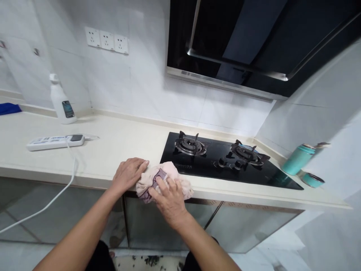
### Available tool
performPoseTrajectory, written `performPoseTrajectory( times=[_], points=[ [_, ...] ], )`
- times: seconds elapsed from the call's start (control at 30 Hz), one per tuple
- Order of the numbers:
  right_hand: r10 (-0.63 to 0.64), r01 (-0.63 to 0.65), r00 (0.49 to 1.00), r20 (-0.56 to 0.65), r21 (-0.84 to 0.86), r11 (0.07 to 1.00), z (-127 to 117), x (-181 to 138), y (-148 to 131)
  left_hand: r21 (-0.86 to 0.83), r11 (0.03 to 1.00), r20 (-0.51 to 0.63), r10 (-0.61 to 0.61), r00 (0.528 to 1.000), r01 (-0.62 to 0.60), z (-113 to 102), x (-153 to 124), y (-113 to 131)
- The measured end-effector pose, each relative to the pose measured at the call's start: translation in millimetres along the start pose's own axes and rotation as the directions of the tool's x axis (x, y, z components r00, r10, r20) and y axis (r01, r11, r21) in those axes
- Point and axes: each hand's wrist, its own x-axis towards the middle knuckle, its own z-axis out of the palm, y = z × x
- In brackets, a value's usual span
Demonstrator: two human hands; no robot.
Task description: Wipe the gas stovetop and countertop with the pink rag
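Observation:
A crumpled pale pink cloth (172,174) lies at the front edge of the cream countertop (118,146), just left of the black gas hob (225,160). My right hand (168,197) presses on the cloth with its fingers curled into the folds. My left hand (128,174) lies flat on the counter, fingers stretched out, fingertips touching the cloth's left side.
A white power strip (55,142) with a cable hanging over the edge lies at the left. A white spray bottle (62,101) stands by the wall, a blue cloth (9,108) further left. A teal flask (297,159) and its lid (312,180) sit right of the hob. A range hood (254,41) hangs above.

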Motion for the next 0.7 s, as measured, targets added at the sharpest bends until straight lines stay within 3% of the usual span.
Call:
performPoseTrajectory(
  times=[0.1, 0.23, 0.37, 0.47, 0.6, 0.7],
  points=[
    [0.047, -0.052, 0.997, -0.063, -0.084, 0.995, 3.2, -31.6, 33.1, 0.007, 1.0, 0.01, 0.01, 1.0, -0.01, 0.4, 0.6, -1.3],
    [0.073, -0.131, 0.971, -0.226, -0.252, 0.959, -20.1, -92.2, 94.6, 0.01, 1.0, 0.039, -0.004, 0.999, 0.004, -1.7, 0.8, 1.5],
    [0.302, -0.335, 0.942, -0.146, -0.357, 0.872, -61.4, -166.0, 172.4, 0.029, 1.0, 0.05, 0.005, 0.999, -0.006, -2.9, 1.9, 4.3],
    [0.511, -0.523, 0.846, -0.153, -0.419, 0.742, -94.1, -222.2, 236.7, 0.039, 0.999, 0.044, 0.002, 0.999, -0.003, -1.6, 3.9, 4.7],
    [0.668, -0.689, 0.708, -0.228, -0.429, 0.584, -139.2, -287.0, 314.6, 0.059, 0.998, 0.038, -0.006, 0.999, 0.003, 1.0, 6.4, 2.8],
    [0.75, -0.819, 0.559, -0.353, -0.374, 0.435, -174.6, -323.1, 352.3, 0.059, 0.998, 0.037, 0.002, 0.999, -0.004, 2.7, 7.1, 0.5]
  ],
)
